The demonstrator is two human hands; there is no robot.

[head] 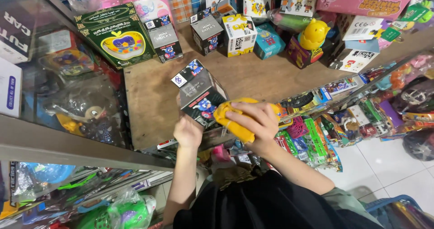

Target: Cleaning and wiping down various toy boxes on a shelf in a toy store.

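Small dark toy box (201,93), cube-shaped, with a blue-and-red blocky figure printed on its faces and a white corner panel on top; tilted, its lower edge over the front edge of the wooden shelf (149,98). Yellow cloth (237,120), crumpled and folded, pressed against the box's right face, at the shelf's front edge, just right of the box.

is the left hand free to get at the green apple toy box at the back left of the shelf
Probably not as things stand. The left hand is gripping the dark box at the shelf's front edge, so it is occupied. The green box itself lies in the open, with bare wood shelf between them.
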